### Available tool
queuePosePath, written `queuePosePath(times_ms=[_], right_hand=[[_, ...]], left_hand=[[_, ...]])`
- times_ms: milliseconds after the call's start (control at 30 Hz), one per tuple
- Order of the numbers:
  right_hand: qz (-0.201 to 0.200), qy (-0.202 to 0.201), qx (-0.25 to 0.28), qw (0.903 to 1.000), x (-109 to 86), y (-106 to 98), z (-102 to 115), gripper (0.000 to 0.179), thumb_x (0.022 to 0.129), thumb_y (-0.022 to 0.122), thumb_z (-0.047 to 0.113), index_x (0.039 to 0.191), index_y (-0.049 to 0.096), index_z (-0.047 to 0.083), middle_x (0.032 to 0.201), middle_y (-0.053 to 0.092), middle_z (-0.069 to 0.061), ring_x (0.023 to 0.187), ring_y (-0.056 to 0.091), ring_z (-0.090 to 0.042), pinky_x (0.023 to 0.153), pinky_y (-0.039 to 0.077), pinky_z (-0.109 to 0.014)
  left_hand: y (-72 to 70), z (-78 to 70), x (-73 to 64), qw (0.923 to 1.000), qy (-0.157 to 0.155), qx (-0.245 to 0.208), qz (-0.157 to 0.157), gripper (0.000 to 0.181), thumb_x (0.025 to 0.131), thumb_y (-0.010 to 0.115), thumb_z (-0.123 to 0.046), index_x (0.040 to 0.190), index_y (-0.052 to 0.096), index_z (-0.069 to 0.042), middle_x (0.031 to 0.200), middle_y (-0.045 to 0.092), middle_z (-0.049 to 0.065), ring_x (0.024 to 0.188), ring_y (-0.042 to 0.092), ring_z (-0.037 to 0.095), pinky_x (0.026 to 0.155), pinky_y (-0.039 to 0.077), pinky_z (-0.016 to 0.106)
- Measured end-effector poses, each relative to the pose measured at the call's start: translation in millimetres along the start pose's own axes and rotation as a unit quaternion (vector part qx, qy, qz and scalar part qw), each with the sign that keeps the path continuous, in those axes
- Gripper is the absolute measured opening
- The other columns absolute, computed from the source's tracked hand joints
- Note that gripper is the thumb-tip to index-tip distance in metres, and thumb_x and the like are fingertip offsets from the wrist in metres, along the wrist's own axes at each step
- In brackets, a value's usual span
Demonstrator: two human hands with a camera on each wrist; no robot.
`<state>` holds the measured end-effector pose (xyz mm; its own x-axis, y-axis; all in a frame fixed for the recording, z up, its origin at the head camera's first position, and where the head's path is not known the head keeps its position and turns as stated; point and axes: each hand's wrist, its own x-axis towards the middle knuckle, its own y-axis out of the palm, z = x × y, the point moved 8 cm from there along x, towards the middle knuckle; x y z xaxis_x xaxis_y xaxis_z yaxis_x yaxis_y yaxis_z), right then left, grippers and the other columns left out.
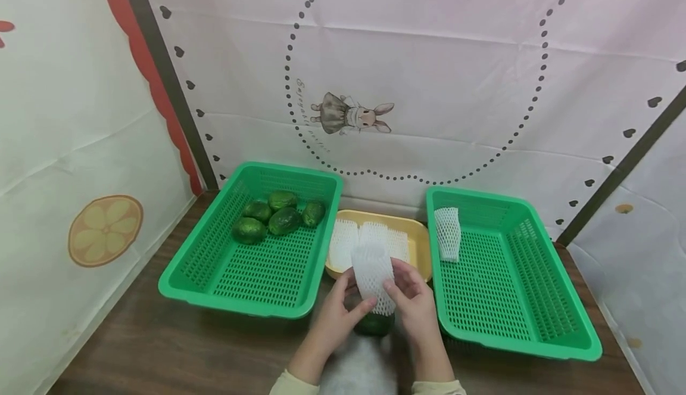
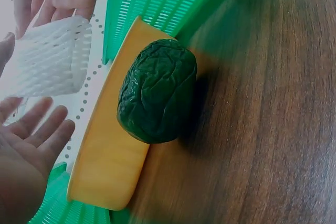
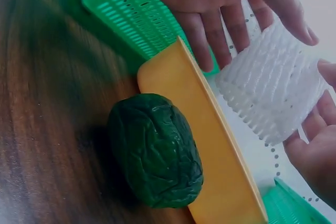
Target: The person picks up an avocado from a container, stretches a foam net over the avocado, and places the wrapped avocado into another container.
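Holding one white foam net (image 1: pixel 372 276) between them, the left hand (image 1: pixel 339 308) and the right hand (image 1: pixel 417 299) pinch it at its two sides, thumbs in front. Just below the net, one dark green fruit (image 3: pixel 156 153) with wrinkled skin lies on the wooden table (image 1: pixel 214 353), in front of the yellow tray (image 1: pixel 420 252). Five similar fruits (image 1: pixel 284 221) lie in the left green basket (image 1: pixel 262 270).
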<state>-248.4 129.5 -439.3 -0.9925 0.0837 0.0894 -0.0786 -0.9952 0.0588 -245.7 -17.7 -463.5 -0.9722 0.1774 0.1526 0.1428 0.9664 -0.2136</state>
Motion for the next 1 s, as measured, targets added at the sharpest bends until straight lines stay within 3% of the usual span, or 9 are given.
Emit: queuePosePath(times_ms=[200,400,500,600,700,800,933,1000], right_hand=[[-0.001,0.004,0.002,1.0,-3.1,1,-8,0.038,0.085,0.064,0.002,0.121,0.053,-0.005,0.117,0.058,-0.017,0.104,0.056,-0.014,0.09,0.042,-0.026],[-0.009,0.005,-0.007,0.9999,-3.5,-1,-15,0.037,0.082,0.067,0.001,0.118,0.057,-0.004,0.111,0.062,-0.015,0.1,0.058,-0.016,0.087,0.045,-0.028],[-0.037,0.025,0.002,0.999,-3.6,-7,-18,0.036,0.081,0.07,0.002,0.115,0.059,-0.004,0.104,0.064,-0.012,0.095,0.06,-0.016,0.081,0.048,-0.027],[-0.075,0.042,0.012,0.9962,-3.9,-15,-19,0.035,0.08,0.07,0.002,0.113,0.06,-0.004,0.099,0.065,-0.008,0.089,0.06,-0.015,0.075,0.05,-0.025],[-0.109,0.036,0.013,0.9933,-3.7,-23,-15,0.033,0.08,0.07,0.001,0.112,0.061,-0.004,0.095,0.065,-0.005,0.086,0.059,-0.014,0.072,0.05,-0.023],[-0.13,0.016,0.005,0.9913,-3.6,-29,-10,0.032,0.08,0.069,-0.001,0.111,0.063,-0.004,0.093,0.064,-0.005,0.084,0.059,-0.014,0.07,0.049,-0.021],[-0.129,0.01,-0.004,0.9916,-2.1,-30,-8,0.03,0.081,0.069,0.001,0.11,0.063,-0.003,0.094,0.064,-0.006,0.085,0.059,-0.014,0.071,0.049,-0.021],[-0.114,0.017,-0.007,0.9933,-0.6,-27,-8,0.03,0.081,0.069,0.002,0.11,0.063,-0.003,0.096,0.064,-0.007,0.086,0.059,-0.014,0.072,0.049,-0.021]], left_hand=[[-5.3,-8.4,-2.8,0.9965,0.056,0.049,-0.038,0.044,0.085,0.066,-0.035,0.123,0.056,-0.018,0.119,0.056,-0.002,0.107,0.054,0.015,0.088,0.046,0.04],[-5.7,-8.1,-2.7,0.9942,0.066,0.075,-0.04,0.047,0.087,0.064,-0.035,0.126,0.057,-0.01,0.124,0.056,0.005,0.112,0.053,0.02,0.088,0.046,0.042],[-9.6,-8.1,-3.5,0.9943,0.06,0.066,-0.058,0.042,0.09,0.061,-0.032,0.123,0.059,-0.007,0.121,0.058,0.006,0.112,0.054,0.021,0.089,0.045,0.041],[-14.6,-7.7,-4.6,0.9955,0.04,0.027,-0.082,0.035,0.092,0.059,-0.027,0.119,0.062,-0.006,0.117,0.062,0.007,0.109,0.056,0.02,0.089,0.045,0.039],[-18.2,-9.6,-5.6,0.995,0.019,-0.012,-0.098,0.03,0.092,0.058,-0.02,0.117,0.062,-0.004,0.114,0.063,0.008,0.108,0.056,0.019,0.09,0.045,0.038],[-22.0,-24.3,-7.7,0.9937,0.015,-0.019,-0.109,0.025,0.093,0.055,-0.012,0.114,0.062,0.001,0.113,0.063,0.012,0.107,0.056,0.022,0.091,0.044,0.04],[-23.4,-40.9,-9.3,0.9943,0.015,-0.013,-0.104,0.024,0.094,0.052,-0.006,0.114,0.06,0.005,0.113,0.062,0.016,0.108,0.055,0.026,0.091,0.043,0.043],[-20.6,-35.2,-6.4,0.9956,0.005,-0.021,-0.091,0.026,0.094,0.052,-0.008,0.116,0.059,0.003,0.115,0.061,0.016,0.11,0.054,0.025,0.093,0.042,0.043]])
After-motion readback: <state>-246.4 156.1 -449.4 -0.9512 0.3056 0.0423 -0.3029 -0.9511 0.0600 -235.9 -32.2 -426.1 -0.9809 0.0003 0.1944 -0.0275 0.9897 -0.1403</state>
